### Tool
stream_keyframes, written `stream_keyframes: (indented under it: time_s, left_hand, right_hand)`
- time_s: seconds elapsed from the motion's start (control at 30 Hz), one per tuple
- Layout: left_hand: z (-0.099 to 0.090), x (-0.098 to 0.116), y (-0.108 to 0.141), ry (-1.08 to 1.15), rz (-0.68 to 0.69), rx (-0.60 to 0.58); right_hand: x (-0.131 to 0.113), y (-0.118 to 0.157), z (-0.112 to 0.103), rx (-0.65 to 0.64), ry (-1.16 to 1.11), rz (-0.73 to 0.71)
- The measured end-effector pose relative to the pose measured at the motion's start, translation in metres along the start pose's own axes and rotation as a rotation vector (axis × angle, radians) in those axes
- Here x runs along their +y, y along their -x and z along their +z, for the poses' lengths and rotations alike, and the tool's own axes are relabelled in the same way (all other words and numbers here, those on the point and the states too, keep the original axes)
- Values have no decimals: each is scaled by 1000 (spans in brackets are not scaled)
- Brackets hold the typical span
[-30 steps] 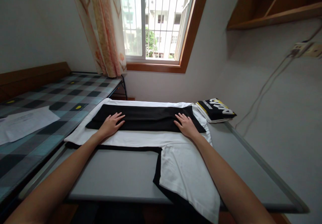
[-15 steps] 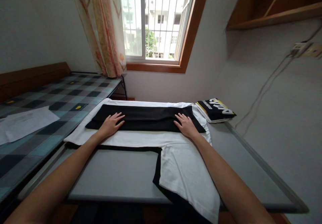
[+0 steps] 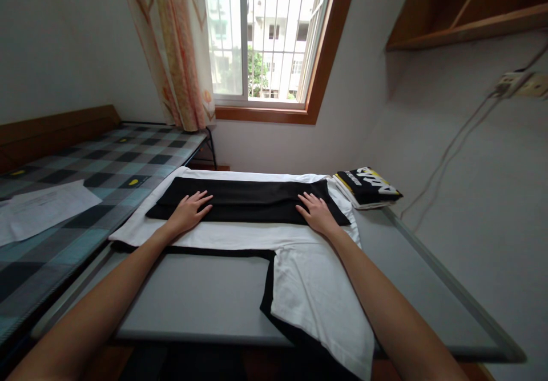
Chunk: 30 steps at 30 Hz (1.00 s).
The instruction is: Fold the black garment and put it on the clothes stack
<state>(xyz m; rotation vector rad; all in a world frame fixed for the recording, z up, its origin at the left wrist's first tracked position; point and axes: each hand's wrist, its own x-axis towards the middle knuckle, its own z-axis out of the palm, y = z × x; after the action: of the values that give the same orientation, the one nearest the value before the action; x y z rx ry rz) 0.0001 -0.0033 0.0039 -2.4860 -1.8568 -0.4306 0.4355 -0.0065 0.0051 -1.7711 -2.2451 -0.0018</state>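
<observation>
A white T-shirt (image 3: 240, 235) lies spread on the grey table, one sleeve (image 3: 319, 295) hanging toward me over the front edge. Black fabric shows beneath its near edge. Across the shirt lies a long black folded strip of cloth (image 3: 257, 198); I cannot tell if it is a separate garment. My left hand (image 3: 190, 211) rests flat on the strip's left part, fingers spread. On its right part my right hand (image 3: 315, 211) lies flat too, fingers apart. Neither hand grips anything.
Folded black and white clothes (image 3: 368, 188) with yellow and white print sit at the table's back right. The grey table (image 3: 197, 295) adjoins a bed with a checked mattress (image 3: 141, 158), where paper sheets (image 3: 47, 209) lie. A wooden shelf (image 3: 471, 29) overhangs on the right.
</observation>
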Motion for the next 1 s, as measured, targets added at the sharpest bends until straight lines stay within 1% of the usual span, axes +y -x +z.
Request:
stream_keyframes:
  time_s: [0.37, 1.0]
  left_hand:
    - [2, -1, 0, -16, 10, 13]
    - [-1, 1, 0, -8, -1, -7]
  right_hand:
    - [3, -1, 4, 14, 10, -11]
    - [1, 0, 2, 12, 11, -5]
